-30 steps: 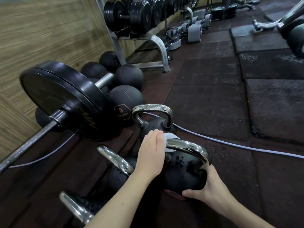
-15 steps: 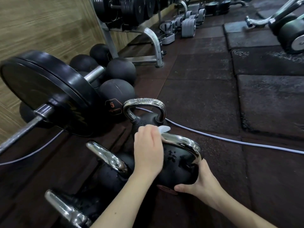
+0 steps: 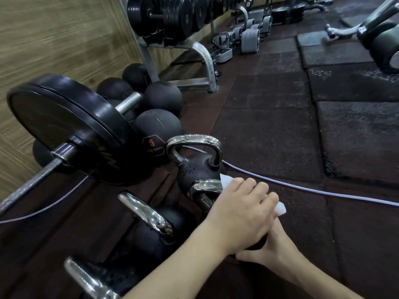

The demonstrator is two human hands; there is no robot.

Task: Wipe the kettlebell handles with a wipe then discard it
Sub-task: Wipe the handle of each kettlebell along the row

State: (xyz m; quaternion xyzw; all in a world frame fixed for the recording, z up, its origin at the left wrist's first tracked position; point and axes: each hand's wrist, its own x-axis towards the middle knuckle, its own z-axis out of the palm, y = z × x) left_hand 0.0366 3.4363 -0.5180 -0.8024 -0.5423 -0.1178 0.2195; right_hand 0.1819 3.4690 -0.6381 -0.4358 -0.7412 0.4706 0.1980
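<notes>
Several black kettlebells with chrome handles stand in a row on the floor. My left hand (image 3: 241,212) is curled over the right part of one chrome handle (image 3: 207,185), holding a white wipe (image 3: 280,209) against it; wipe edges show at my fingertips and near the handle top. That kettlebell's body is mostly hidden under my hand. My right hand (image 3: 269,249) holds its lower right side, thumb against the base. A further kettlebell (image 3: 195,156) stands just behind, and two nearer handles (image 3: 149,214) (image 3: 86,279) sit to the left.
A loaded barbell with a black plate (image 3: 71,128) lies at the left, with black medicine balls (image 3: 159,124) behind it. A grey cable (image 3: 302,186) crosses the rubber floor tiles. A dumbbell rack (image 3: 194,52) stands along the wooden wall, with adjustable dumbbells beyond.
My left hand with the wipe has slid from the left end of the handle over to its right side. The right hand stays on the kettlebell's lower side.
</notes>
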